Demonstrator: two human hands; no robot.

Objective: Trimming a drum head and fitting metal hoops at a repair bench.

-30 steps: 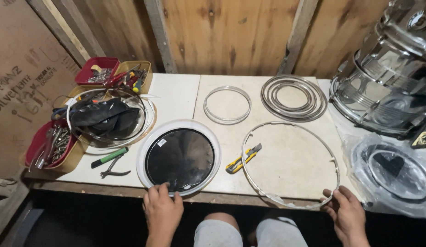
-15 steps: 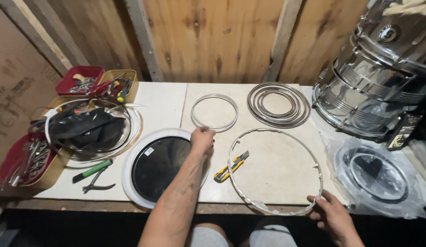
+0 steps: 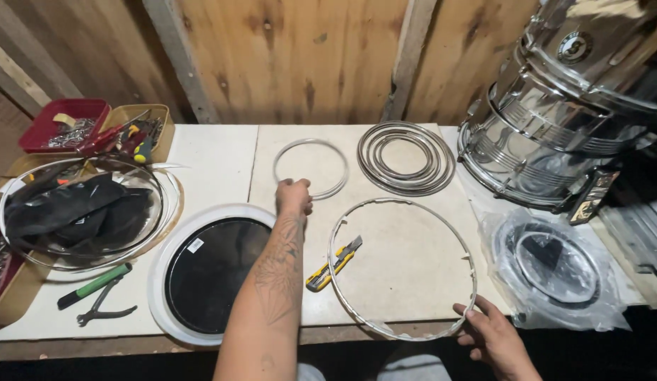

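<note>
My left hand reaches across the worktop and closes its fingers on the near edge of the small metal ring, which lies flat toward the back. My right hand rests at the front edge, fingers curled on the rim of the large metal hoop lying flat before me. A yellow utility knife lies across the hoop's left side. Left of it sits the black drumhead with a white rim, under my forearm. A stack of rings lies just beside the small one, and a chrome drum stands to the right.
</note>
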